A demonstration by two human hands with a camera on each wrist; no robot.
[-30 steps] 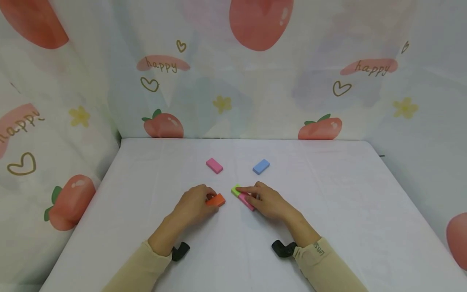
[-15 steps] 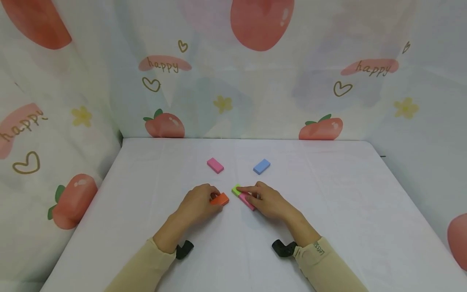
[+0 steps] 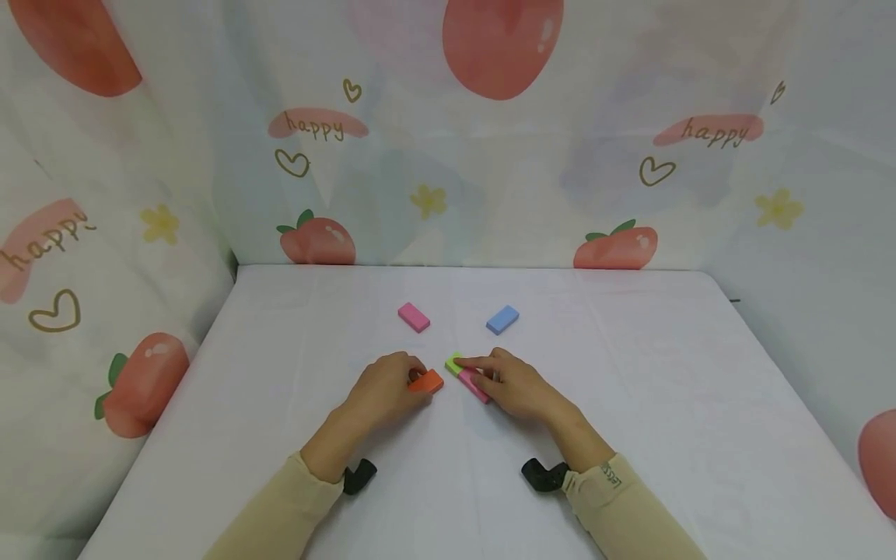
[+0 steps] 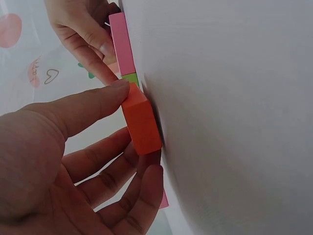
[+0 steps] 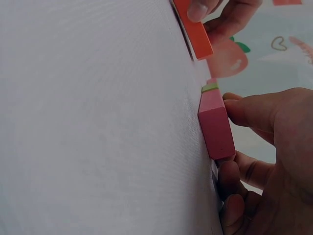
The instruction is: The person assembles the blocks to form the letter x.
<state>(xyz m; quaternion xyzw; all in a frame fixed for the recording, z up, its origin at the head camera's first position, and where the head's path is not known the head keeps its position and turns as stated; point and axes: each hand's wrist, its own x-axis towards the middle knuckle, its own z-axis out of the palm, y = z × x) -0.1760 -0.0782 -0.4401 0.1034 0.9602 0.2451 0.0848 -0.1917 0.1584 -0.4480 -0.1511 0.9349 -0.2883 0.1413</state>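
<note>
My left hand (image 3: 383, 390) holds an orange block (image 3: 430, 381) between thumb and fingers, low over the white tabletop. To its right, a pink block (image 3: 473, 386) lies end to end with a lime-green block (image 3: 451, 363), forming one slanted row. My right hand (image 3: 519, 384) pinches the pink block; its index finger reaches onto the green one and covers part of it. In the right wrist view, a gap separates the orange block (image 5: 198, 36) from that row. The left wrist view shows the orange block (image 4: 142, 122) gripped by its opposite sides.
Farther back on the white table (image 3: 630, 373) lie another pink block (image 3: 414, 317) and a blue block (image 3: 502, 320), apart from each other. A patterned cloth (image 3: 476, 179) hangs behind the table. Black wrist-worn pieces (image 3: 544, 475) stick out inward by both sleeves.
My left hand has slid the orange block a little to the right, closer to the pink and green row. The right hand and the blocks under it have stayed in place.
</note>
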